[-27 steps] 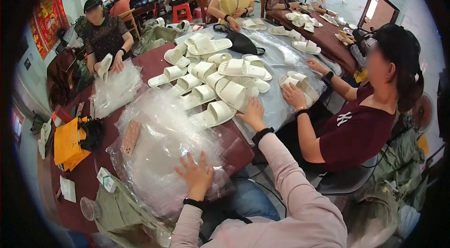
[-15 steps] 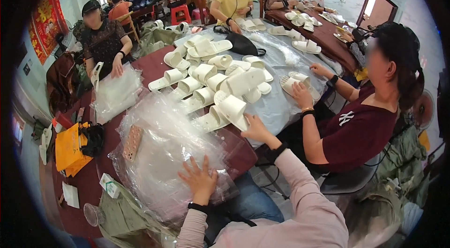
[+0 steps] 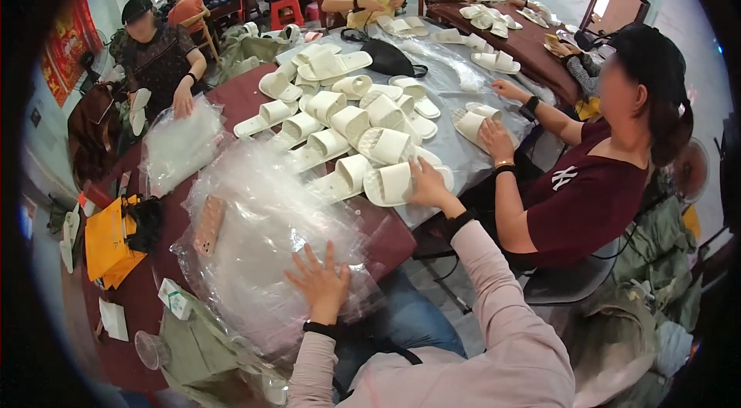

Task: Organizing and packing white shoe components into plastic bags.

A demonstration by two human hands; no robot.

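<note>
My left hand (image 3: 320, 286) lies flat with fingers spread on a wide pile of clear plastic bags (image 3: 255, 230) at the table's near edge. My right hand (image 3: 429, 184) grips a cream slipper (image 3: 386, 186) at the near right end of a heap of similar slippers (image 3: 328, 111). Its fingers rest over the slipper's right part, and the thumb's hold is partly hidden. Another cream slipper (image 3: 384, 147) lies just beyond it, with its strap facing up. A phone in a pinkish patterned case (image 3: 208, 224) lies on the bags, left of my left hand.
At right, a person in a maroon shirt (image 3: 590, 192) handles a pair of slippers (image 3: 472, 121). Across at left, another person holds a slipper (image 3: 139, 109) beside more bags (image 3: 184, 147). A yellow bag (image 3: 112, 246), a black bag (image 3: 390, 57) and a small box (image 3: 174, 298) sit around.
My right hand has moved slightly right, and the slipper in it has tipped from steeply angled to lying flatter. My left hand stays on the bags. The left co-worker's slipper has turned and lowered.
</note>
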